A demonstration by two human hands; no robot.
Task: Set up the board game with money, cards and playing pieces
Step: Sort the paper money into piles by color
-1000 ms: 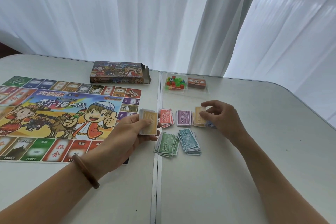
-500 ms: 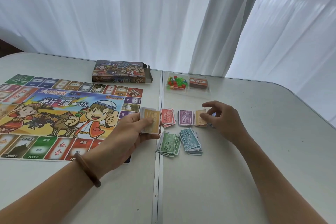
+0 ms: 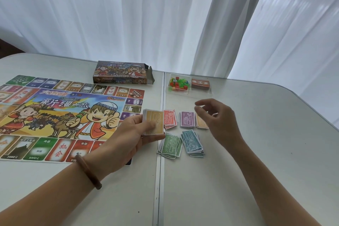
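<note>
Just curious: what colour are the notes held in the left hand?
Pale orange notes in the left hand, seen in the head view.

Left hand [image 3: 128, 137] grips orange notes [image 3: 153, 124]; right hand [image 3: 219, 121] hovers above the orange pile [image 3: 200, 122].

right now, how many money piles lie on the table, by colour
red pile: 1
purple pile: 1
orange pile: 1
green pile: 1
teal pile: 1
total: 5 in view, not counting the stack in the left hand

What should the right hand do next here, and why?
Probably reach to the left hand and pinch the top note off its held stack: the right hand hovers empty over the orange pile, and the stack holds more notes.
</note>
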